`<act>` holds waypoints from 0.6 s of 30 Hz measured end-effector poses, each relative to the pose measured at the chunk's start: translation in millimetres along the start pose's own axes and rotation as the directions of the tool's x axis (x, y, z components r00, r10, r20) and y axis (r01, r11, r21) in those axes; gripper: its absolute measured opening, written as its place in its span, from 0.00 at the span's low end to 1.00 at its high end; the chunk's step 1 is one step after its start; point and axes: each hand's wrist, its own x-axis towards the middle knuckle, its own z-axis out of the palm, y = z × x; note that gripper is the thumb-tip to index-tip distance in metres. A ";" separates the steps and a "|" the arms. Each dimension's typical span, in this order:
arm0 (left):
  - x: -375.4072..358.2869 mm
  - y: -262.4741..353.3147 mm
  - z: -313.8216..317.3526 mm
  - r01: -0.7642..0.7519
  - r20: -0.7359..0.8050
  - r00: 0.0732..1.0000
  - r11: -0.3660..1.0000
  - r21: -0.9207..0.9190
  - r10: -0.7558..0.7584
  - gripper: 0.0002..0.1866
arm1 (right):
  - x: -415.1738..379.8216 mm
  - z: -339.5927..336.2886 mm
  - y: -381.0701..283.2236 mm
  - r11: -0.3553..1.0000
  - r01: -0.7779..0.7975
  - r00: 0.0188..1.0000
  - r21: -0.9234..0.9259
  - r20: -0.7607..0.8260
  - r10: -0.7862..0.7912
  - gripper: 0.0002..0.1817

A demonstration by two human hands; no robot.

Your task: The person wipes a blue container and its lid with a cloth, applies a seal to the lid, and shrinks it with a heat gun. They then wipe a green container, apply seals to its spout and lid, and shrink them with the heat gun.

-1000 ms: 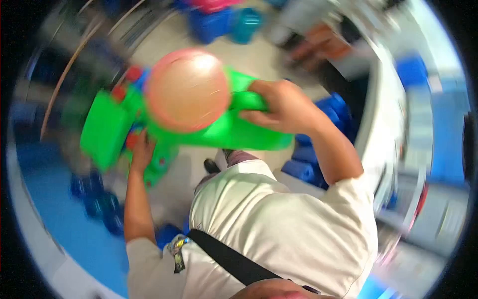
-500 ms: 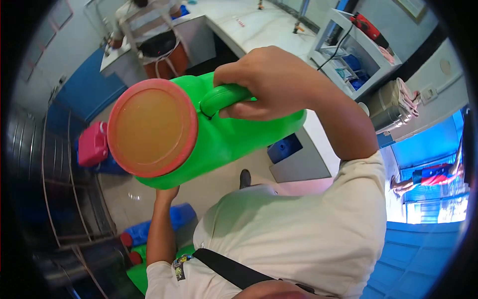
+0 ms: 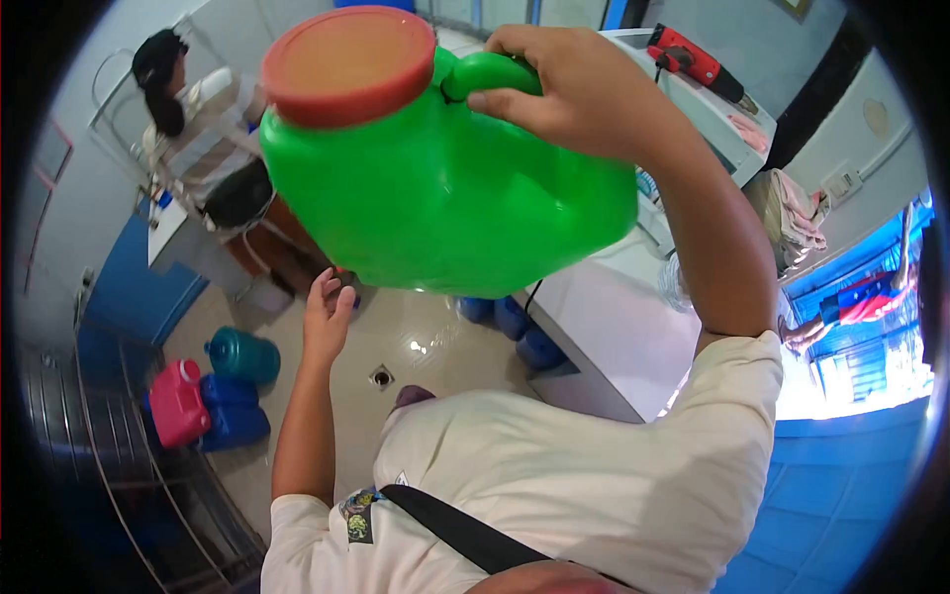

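Observation:
The green jug [image 3: 445,208] with a round red lid [image 3: 348,64] hangs tilted near the top middle of the view. My right hand [image 3: 574,84] is wrapped round its handle [image 3: 490,74], with the thumb along the near side. Below the lid end of the jug, my left hand [image 3: 329,309] is raised with its fingers apart. Nothing is in it, and a small gap seems to separate its fingertips from the jug's underside.
Teal [image 3: 242,356], pink [image 3: 178,404] and blue [image 3: 233,411] containers stand on the floor at left, near a metal rack [image 3: 129,436]. Another person [image 3: 213,148] is at a counter, upper left. A white counter [image 3: 614,317] and a red heat gun [image 3: 698,64] are at right.
The jug has moved up in the view with my right hand still on its handle. My left hand, earlier partly hidden under the jug, now shows its fingers. The view has shifted.

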 end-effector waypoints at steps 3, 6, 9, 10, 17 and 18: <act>58.9 19.6 6.2 -0.160 0.005 0.987 0.976 -0.148 0.163 0.32 | 28.5 3.0 29.6 0.947 -0.268 0.963 0.177 0.077 0.258 0.26; 107.6 60.3 10.1 -0.235 0.108 0.958 0.941 -0.243 0.267 0.32 | 59.6 15.2 50.0 0.749 -0.536 0.844 0.390 0.259 0.469 0.32; 159.4 92.7 13.4 -0.387 0.166 0.871 0.854 -0.347 0.462 0.32 | 87.2 37.9 66.2 0.581 -0.565 0.819 0.586 0.310 0.484 0.34; 174.9 104.3 14.0 -0.392 0.190 0.861 0.853 -0.345 0.472 0.32 | 97.8 44.0 70.8 0.545 -0.594 0.795 0.592 0.329 0.510 0.34; 278.1 187.7 -2.9 -0.830 0.146 0.406 0.431 -0.355 0.902 0.38 | 166.7 85.5 112.4 0.420 -0.654 0.694 0.629 0.278 0.664 0.36; 291.1 202.3 -3.3 -0.825 0.160 0.397 0.428 -0.369 0.904 0.38 | 169.9 87.7 115.6 0.409 -0.662 0.680 0.629 0.272 0.681 0.36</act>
